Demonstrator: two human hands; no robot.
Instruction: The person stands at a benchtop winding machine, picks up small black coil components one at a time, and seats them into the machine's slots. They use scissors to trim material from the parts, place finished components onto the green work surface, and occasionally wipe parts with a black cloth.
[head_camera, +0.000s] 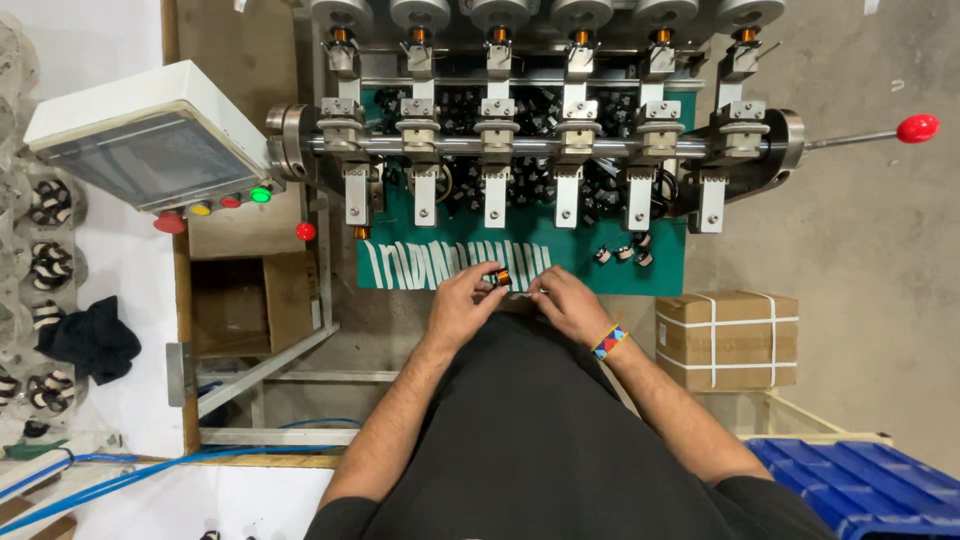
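Here the left hand (462, 300) pinches a small black-and-orange coil (497, 277), while the right hand (566, 302) grips its thin wire (522, 294).

Illumination is bright, even and overhead, so shadows on the grey concrete floor (880, 230) are soft and faint. Small specular highlights appear on the polished horizontal steel shaft (520, 146) and on the glossy red ball knob (917, 128), while the white sheet-covered surface (115, 300) at the left is near overexposure. Focus is sharp at centre; wide-angle distortion bends straight lines near the frame edges.
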